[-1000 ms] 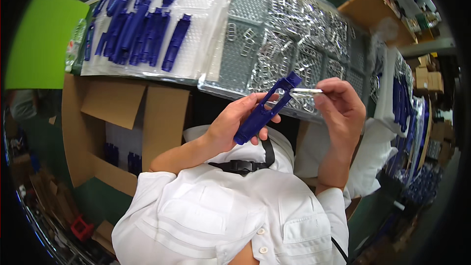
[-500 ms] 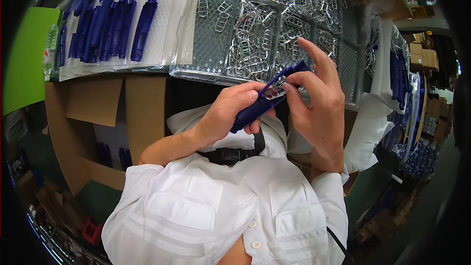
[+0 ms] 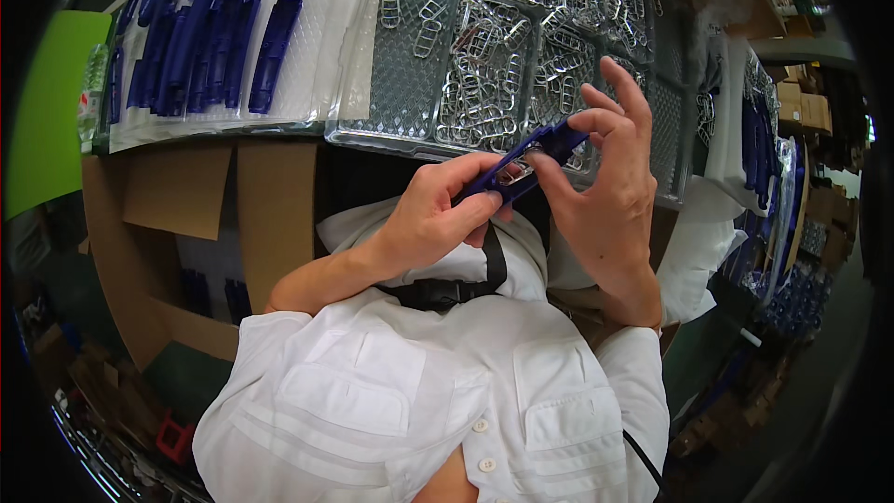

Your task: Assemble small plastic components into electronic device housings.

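Note:
My left hand (image 3: 424,214) grips the near end of a long, hollow blue plastic housing (image 3: 559,137), its thumb along the near side. A shiny metal wire clip (image 3: 511,172) lies inside the housing's opening. At the far end, my right hand (image 3: 610,182) has its thumb pressed on the clip's upper end and its index finger against the housing; the other fingers are raised. Just beyond my hands is a clear compartment tray (image 3: 400,98) with many loose wire clips (image 3: 480,84). The underside of the housing is hidden.
More blue housings (image 3: 275,51) lie on a white sheet at the far left. An open cardboard box (image 3: 275,210) stands below the table's edge, with blue pieces inside. To the right hang clear plastic bags (image 3: 694,256), near shelves with cartons (image 3: 803,107).
The housing has turned slightly in my hands, and my left thumb has shifted along it. My right hand has gone from pinching the clip to pressing it with the thumb while gripping the housing.

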`<state>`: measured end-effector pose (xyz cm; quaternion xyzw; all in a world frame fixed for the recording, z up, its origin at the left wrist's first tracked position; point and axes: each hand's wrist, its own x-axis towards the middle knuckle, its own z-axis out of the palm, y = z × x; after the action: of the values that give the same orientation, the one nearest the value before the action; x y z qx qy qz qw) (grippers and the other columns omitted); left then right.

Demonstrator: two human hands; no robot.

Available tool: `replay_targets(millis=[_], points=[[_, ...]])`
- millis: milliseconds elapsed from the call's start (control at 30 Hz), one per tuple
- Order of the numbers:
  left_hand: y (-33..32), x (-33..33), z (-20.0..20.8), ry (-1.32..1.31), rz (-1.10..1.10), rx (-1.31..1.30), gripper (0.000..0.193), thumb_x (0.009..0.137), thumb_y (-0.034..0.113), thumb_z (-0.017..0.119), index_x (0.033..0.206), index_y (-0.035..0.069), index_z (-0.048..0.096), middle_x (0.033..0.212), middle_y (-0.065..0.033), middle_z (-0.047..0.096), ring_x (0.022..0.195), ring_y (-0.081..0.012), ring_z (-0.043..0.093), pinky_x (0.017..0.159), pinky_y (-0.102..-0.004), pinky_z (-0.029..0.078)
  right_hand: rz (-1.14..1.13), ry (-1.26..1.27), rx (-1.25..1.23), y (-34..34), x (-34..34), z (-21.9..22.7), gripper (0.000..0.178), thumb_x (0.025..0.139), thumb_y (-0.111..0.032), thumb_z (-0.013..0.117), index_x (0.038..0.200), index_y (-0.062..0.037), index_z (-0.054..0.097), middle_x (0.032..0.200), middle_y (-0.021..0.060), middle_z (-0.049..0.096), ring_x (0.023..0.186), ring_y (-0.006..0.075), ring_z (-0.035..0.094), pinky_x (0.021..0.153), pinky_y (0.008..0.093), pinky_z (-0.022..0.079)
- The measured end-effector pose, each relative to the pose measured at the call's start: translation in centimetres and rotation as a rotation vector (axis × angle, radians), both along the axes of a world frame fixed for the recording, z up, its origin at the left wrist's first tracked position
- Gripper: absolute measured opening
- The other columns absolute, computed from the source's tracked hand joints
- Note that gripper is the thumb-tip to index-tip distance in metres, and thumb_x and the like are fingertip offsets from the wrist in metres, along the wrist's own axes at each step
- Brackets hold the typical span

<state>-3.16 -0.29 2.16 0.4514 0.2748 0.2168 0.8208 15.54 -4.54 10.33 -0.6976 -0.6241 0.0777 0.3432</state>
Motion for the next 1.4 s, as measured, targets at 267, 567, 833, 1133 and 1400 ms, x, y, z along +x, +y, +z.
replay_targets(millis=[267,567,833,1133,1400], points=[[0.2,0.9,0.6,0.000,0.016,0.221,0.021,0.101,0.010,0.061,0.116,-0.004,0.066,0.079,-0.0025,0.069,0.065,-0.0062,0.064,0.058,-0.0247,0.053,0.100,0.453,-0.302,-0.3,1.6,-1.5,0.035,0.083,0.003,0.078,0.114,-0.0031,0.062,0.120,0.0099,0.072,0.103,0.0164,0.073,0.085,0.0317,0.059],[0.1,1.5,-0.4,0.090,0.067,0.192,0.018,0.102,0.015,0.063,0.096,0.000,0.072,0.070,-0.0014,0.066,0.062,-0.0058,0.062,0.056,-0.0241,0.052,0.078,0.239,-0.232,-0.7,1.0,-2.6,0.027,0.082,0.000,0.079,0.103,-0.0017,0.062,0.091,0.0081,0.072,0.078,0.0151,0.072,0.068,0.0288,0.057],[1.2,1.9,-1.1,0.222,0.062,0.266,0.018,0.100,0.018,0.067,0.099,0.001,0.072,0.071,-0.0021,0.067,0.061,-0.0076,0.061,0.056,-0.0251,0.050,0.093,0.279,-0.198,0.4,1.4,-3.8,0.027,0.083,-0.006,0.080,0.103,-0.0021,0.062,0.089,0.0126,0.073,0.076,0.0252,0.073,0.067,0.0343,0.057],[2.6,-2.7,3.0,0.069,-0.024,0.819,0.042,0.093,0.010,0.073,0.133,-0.004,0.066,0.115,-0.0172,0.069,0.103,-0.0255,0.069,0.089,-0.0326,0.055,0.338,0.198,0.411,-1.9,4.2,-3.5,0.043,0.072,0.011,0.076,0.112,-0.0025,0.066,0.113,0.0241,0.071,0.098,0.0319,0.071,0.081,0.0367,0.059],[2.4,-1.8,3.3,0.088,0.147,0.977,0.055,0.077,-0.001,0.085,0.129,-0.003,0.068,0.117,-0.0174,0.068,0.102,-0.0261,0.068,0.087,-0.0338,0.056,0.246,0.128,0.396,-1.3,4.8,-4.3,0.048,0.071,0.012,0.073,0.116,-0.0030,0.066,0.115,0.0198,0.072,0.097,0.0310,0.072,0.079,0.0359,0.060]])
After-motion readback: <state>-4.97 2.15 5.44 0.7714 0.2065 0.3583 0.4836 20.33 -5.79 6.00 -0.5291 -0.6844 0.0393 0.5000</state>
